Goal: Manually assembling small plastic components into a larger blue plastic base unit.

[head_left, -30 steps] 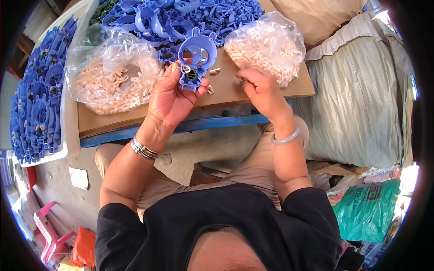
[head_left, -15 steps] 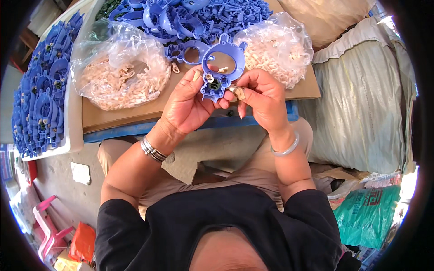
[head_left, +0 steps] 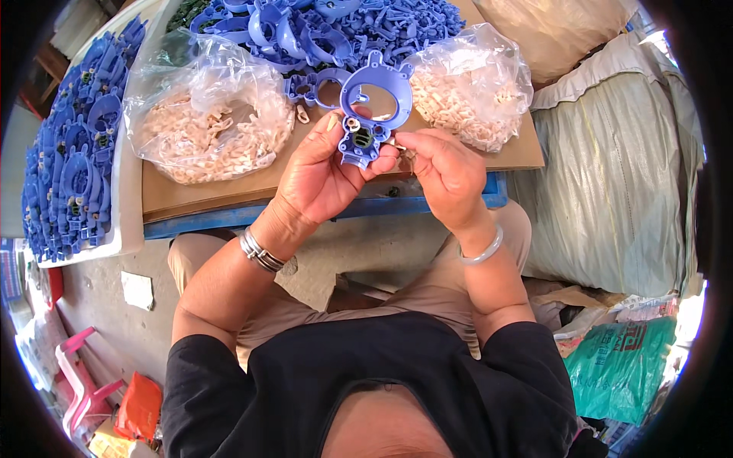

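Observation:
My left hand (head_left: 311, 177) is closed on the lower part of a blue plastic housing (head_left: 405, 96), which has a large round ring at its top and a dark green insert in its narrower body. A small beige piece (head_left: 353, 124) sits at the body's left side. Close against the right side of the body, my right hand (head_left: 452, 179) pinches another small beige piece (head_left: 399, 145), partly hidden by the fingers. One loose beige piece (head_left: 302, 114) lies on the cardboard (head_left: 179, 200), beside a second blue part (head_left: 330, 79) with a round opening.
Clear plastic bags of beige pieces stand left (head_left: 217, 141) and right (head_left: 466, 103) on the cardboard. Behind them rises a heap of blue parts (head_left: 305, 34). At far left, a white tub (head_left: 131, 217) holds several blue housings. A large pale sack (head_left: 603, 183) stands at the right.
My right fingers have drawn in closer to the side of the housing, and the beige piece in them shows less. The housing has tilted slightly in my left hand.

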`<move>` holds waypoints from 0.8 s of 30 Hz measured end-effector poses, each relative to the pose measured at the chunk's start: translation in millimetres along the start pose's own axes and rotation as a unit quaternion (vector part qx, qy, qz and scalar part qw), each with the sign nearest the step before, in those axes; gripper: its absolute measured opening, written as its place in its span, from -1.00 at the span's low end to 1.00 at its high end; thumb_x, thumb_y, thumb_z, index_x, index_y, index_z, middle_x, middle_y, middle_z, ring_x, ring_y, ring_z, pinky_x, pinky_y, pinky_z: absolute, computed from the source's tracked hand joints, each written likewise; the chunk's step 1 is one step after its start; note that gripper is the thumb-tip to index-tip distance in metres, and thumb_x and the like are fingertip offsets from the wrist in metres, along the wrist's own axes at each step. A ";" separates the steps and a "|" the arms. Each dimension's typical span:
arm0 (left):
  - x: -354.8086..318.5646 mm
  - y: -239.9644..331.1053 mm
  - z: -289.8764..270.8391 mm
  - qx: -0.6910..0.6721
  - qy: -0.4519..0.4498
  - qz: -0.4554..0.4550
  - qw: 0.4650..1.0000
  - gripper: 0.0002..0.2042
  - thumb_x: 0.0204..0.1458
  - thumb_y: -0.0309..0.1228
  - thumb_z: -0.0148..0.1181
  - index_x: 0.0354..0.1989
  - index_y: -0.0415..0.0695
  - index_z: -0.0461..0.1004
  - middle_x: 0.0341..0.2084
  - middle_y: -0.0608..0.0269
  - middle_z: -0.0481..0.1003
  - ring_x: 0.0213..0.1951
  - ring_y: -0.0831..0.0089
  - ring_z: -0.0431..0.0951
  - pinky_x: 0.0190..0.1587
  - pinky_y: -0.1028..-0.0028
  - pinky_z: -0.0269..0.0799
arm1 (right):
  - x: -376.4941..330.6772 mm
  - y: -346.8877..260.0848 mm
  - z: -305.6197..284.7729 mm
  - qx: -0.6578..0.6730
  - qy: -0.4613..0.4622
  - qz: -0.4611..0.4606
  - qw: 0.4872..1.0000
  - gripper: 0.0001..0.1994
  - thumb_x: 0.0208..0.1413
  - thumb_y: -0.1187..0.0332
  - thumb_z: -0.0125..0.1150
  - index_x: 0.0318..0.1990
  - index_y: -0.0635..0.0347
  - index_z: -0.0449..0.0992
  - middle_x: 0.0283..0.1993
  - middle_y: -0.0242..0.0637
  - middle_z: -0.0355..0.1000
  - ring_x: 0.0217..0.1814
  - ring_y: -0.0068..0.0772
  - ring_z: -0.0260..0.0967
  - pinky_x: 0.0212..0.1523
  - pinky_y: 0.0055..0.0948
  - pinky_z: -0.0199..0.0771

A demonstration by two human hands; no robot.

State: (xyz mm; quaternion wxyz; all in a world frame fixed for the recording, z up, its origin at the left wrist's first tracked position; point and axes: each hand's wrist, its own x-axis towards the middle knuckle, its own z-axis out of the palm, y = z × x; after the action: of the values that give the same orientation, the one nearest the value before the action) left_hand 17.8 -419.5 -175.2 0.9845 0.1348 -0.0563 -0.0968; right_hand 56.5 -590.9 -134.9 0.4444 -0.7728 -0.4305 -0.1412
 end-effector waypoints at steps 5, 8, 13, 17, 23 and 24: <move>0.6 -1.3 -0.2 -0.018 -0.003 -0.019 1.000 -0.67 0.04 -0.28 0.01 -0.08 -0.19 0.24 -0.25 -0.03 0.42 -0.23 0.12 0.49 -0.15 0.22 0.44 | -1.6 2.8 5.0 0.027 0.079 -0.042 0.996 -0.85 -0.07 0.62 0.07 -0.30 0.31 0.47 -0.36 -0.21 0.42 -0.42 -0.46 0.35 -0.41 -0.60 0.35; 1.2 -2.7 -1.7 -0.007 0.011 -0.004 1.000 -0.67 0.04 -0.27 0.01 -0.08 -0.18 0.24 -0.24 0.00 0.41 -0.24 0.12 0.49 -0.18 0.23 0.45 | -0.7 1.6 1.8 0.021 0.110 -0.046 0.993 -0.86 -0.07 0.63 0.08 -0.32 0.31 0.48 -0.35 -0.21 0.42 -0.42 -0.47 0.35 -0.42 -0.61 0.35; 0.9 -8.4 -2.5 0.032 -0.018 -0.010 0.999 -0.68 0.05 -0.27 0.00 -0.07 -0.15 0.23 -0.23 0.09 0.39 -0.24 0.14 0.49 -0.19 0.25 0.46 | -3.0 1.4 -0.7 0.033 0.105 -0.013 0.994 -0.87 -0.09 0.63 0.10 -0.34 0.31 0.49 -0.35 -0.19 0.42 -0.41 -0.45 0.35 -0.41 -0.59 0.35; -0.5 -10.4 -2.4 0.031 -0.028 -0.016 0.999 -0.69 0.05 -0.28 0.00 -0.07 -0.14 0.23 -0.22 0.11 0.39 -0.24 0.15 0.49 -0.19 0.26 0.46 | -0.5 -3.3 -0.1 -0.017 0.104 -0.055 0.993 -0.85 -0.11 0.62 0.12 -0.32 0.31 0.49 -0.36 -0.19 0.41 -0.43 -0.44 0.34 -0.43 -0.59 0.35; -1.8 -12.2 1.4 0.029 -0.023 -0.013 0.999 -0.68 0.05 -0.31 -0.01 -0.04 -0.14 0.23 -0.22 0.12 0.39 -0.25 0.17 0.49 -0.18 0.28 0.46 | 1.7 -2.0 0.7 -0.040 0.082 -0.089 0.992 -0.83 -0.14 0.64 0.12 -0.31 0.30 0.47 -0.39 -0.18 0.40 -0.47 -0.38 0.35 -0.46 -0.54 0.36; -1.6 -12.8 1.6 0.045 -0.022 -0.007 0.999 -0.68 0.05 -0.32 -0.01 -0.04 -0.15 0.24 -0.22 0.12 0.40 -0.25 0.18 0.50 -0.18 0.29 0.46 | 2.6 -1.2 0.9 -0.060 0.078 -0.116 0.988 -0.82 -0.14 0.64 0.12 -0.31 0.31 0.46 -0.41 -0.18 0.39 -0.49 -0.36 0.34 -0.47 -0.53 0.36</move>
State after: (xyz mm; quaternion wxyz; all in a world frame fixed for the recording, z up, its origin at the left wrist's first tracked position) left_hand 13.8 -431.7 -177.4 0.9753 0.1770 -0.0809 -0.1045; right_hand 57.0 -588.5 -133.2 0.4098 -0.7298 -0.4719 -0.2770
